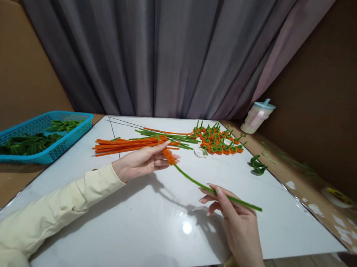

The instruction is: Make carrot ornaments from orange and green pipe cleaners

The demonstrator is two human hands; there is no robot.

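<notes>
My left hand (148,160) is closed on a short orange coil of fuzzy pipe cleaner (169,156), pinched between thumb and fingers. A green pipe cleaner (188,176) runs out of the coil's lower end and curves down to the right. Its far stretch is pinched between thumb and fingers of my right hand (231,207), and the tip sticks out beyond the knuckles. Just behind my left hand lies a bundle of straight orange pipe cleaners (114,145). Several green pipe cleaners (166,136) lie beyond that bundle.
Orange pieces with green stems (219,140) crowd the back right of the white table (148,232). Near them are a white ring (200,152) and curled green leaves (257,165). A blue basket (46,157) holding leaves stands left; a lidded cup (258,116) stands at right.
</notes>
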